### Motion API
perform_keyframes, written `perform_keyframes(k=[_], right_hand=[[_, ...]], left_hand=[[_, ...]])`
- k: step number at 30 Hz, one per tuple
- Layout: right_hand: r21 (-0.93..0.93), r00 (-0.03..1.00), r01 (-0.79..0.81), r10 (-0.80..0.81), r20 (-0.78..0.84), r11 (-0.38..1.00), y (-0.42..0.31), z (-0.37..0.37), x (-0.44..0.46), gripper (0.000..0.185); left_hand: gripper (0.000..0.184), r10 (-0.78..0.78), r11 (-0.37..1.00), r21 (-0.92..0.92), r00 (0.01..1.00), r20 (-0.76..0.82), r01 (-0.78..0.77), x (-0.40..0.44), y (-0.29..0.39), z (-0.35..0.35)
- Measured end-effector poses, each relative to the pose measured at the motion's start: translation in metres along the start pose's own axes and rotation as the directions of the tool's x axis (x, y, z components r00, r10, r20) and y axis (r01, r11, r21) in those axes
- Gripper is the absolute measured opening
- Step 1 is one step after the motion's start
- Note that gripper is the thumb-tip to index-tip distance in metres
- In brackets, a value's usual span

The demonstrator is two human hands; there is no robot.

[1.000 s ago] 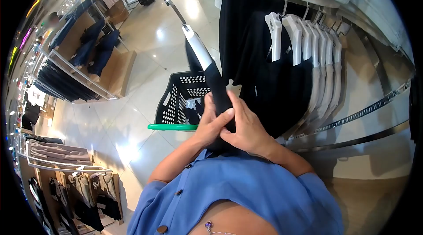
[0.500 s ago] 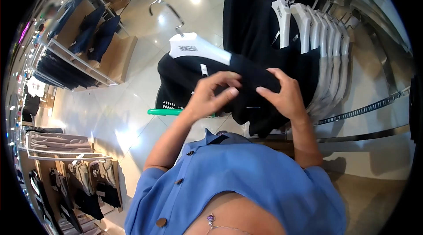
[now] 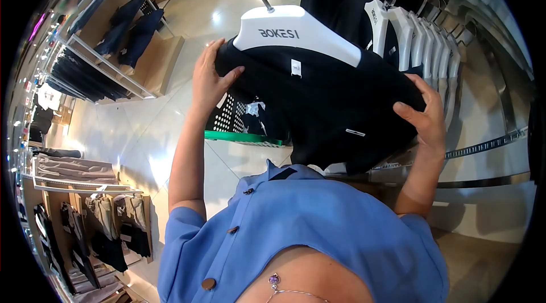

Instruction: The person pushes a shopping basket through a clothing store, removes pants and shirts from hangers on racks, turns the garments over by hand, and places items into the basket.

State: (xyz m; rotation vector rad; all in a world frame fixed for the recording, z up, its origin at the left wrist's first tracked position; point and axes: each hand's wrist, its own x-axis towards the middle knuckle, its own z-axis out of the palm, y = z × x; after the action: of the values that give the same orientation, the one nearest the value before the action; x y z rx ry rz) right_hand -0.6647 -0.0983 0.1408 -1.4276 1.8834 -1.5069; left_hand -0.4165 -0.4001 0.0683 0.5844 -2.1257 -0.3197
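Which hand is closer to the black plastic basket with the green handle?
Left. The left hand, at one side of the black cloth top, appears just above the basket; the right hand, at the other side, is farther off across the top.

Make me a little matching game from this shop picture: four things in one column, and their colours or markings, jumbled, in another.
Things:
1. Held garment
2. Hanger inside that garment
3. Basket handle
4. Shirt the person wears

Looks:
A. Green
B. Black
C. Blue
D. White, lettered BOKESI

Pairs: 1-B, 2-D, 3-A, 4-C
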Motion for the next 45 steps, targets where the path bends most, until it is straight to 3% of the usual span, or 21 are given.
perform_keyframes(k=[3,4,7,8,12,14,17,19,22,25,27,29,31,34,37,41,44,45], right_hand=[[0.067,0.999,-0.003,0.006,-0.044,0.998,0.0,-0.007,-0.001,0.053],[0.09,0.997,-0.014,0.021,-0.073,0.996,0.002,-0.008,0.0,0.053],[0.181,0.984,-0.031,0.062,-0.169,0.983,0.018,-0.012,0.011,0.047],[0.198,0.969,-0.044,0.09,-0.23,0.979,0.025,-0.01,0.013,0.047],[0.193,0.905,-0.068,0.142,-0.401,0.979,0.033,-0.001,0.021,0.045],[0.117,0.877,-0.063,0.11,-0.467,0.991,0.036,0.002,0.023,0.043],[0.054,0.852,-0.034,0.057,-0.52,0.998,0.044,0.001,0.026,0.04],[0.025,0.844,-0.017,0.028,-0.535,1.0,0.047,0.003,0.027,0.041],[-0.076,0.831,0.092,-0.119,-0.543,0.993,0.06,0.006,0.033,0.055],[-0.376,0.809,0.104,-0.298,-0.507,0.921,0.055,0.016,0.03,0.076],[-0.451,0.823,0.076,-0.311,-0.475,0.889,0.061,0.023,0.029,0.081],[-0.511,0.863,-0.021,-0.242,-0.443,0.859,0.07,0.028,0.026,0.074],[-0.443,0.907,-0.194,-0.011,-0.42,0.875,0.062,0.029,0.021,0.059],[-0.415,0.916,-0.099,-0.079,-0.392,0.904,0.077,0.02,0.022,0.039],[-0.391,0.884,-0.12,-0.081,-0.46,0.913,0.09,0.015,0.025,0.029],[-0.021,0.859,-0.286,0.247,-0.449,0.958,0.082,0.017,0.027,0.036],[0.244,0.896,-0.17,0.253,-0.366,0.955,0.082,0.015,0.025,0.041],[0.144,0.916,-0.183,0.222,-0.335,0.973,0.083,0.011,0.025,0.041]], left_hand=[[0.041,-0.214,0.957,-0.15,0.952,0.221,0.249,0.012,0.015,-0.016],[0.031,-0.091,0.986,-0.127,0.985,0.147,0.11,0.013,0.018,-0.017],[0.029,-0.148,0.984,-0.058,0.956,0.251,0.168,0.013,0.026,-0.022],[0.03,-0.115,0.986,-0.095,0.971,0.208,0.137,0.012,0.029,-0.022],[0.03,-0.24,0.971,0.092,0.925,0.294,0.223,0.011,0.041,-0.031],[0.031,-0.286,0.957,0.131,0.909,0.303,0.257,0.013,0.052,-0.036],[0.035,-0.211,0.977,0.048,0.948,0.238,0.206,0.012,0.048,-0.035],[0.035,-0.218,0.975,0.101,0.942,0.255,0.198,0.014,0.051,-0.039],[0.035,-0.238,0.971,0.046,0.926,0.294,0.235,0.015,0.039,-0.042],[0.035,-0.243,0.969,0.027,0.914,0.325,0.247,0.023,0.038,-0.05],[0.034,-0.234,0.97,0.01,0.917,0.323,0.244,0.025,0.036,-0.057],[0.034,-0.273,0.96,0.041,0.903,0.331,0.276,0.029,0.035,-0.066],[0.034,-0.287,0.957,0.048,0.91,0.299,0.286,0.031,0.028,-0.072],[0.038,-0.338,0.941,0.117,0.894,0.295,0.317,0.032,0.021,-0.082],[0.04,-0.352,0.935,0.139,0.89,0.288,0.325,0.032,0.015,-0.084],[0.042,-0.358,0.931,0.188,0.879,0.314,0.312,0.033,0.011,-0.087],[0.043,-0.375,0.924,0.195,0.877,0.299,0.329,0.027,0.002,-0.094],[0.045,-0.42,0.903,0.211,0.872,0.251,0.375,0.023,0.002,-0.097]])
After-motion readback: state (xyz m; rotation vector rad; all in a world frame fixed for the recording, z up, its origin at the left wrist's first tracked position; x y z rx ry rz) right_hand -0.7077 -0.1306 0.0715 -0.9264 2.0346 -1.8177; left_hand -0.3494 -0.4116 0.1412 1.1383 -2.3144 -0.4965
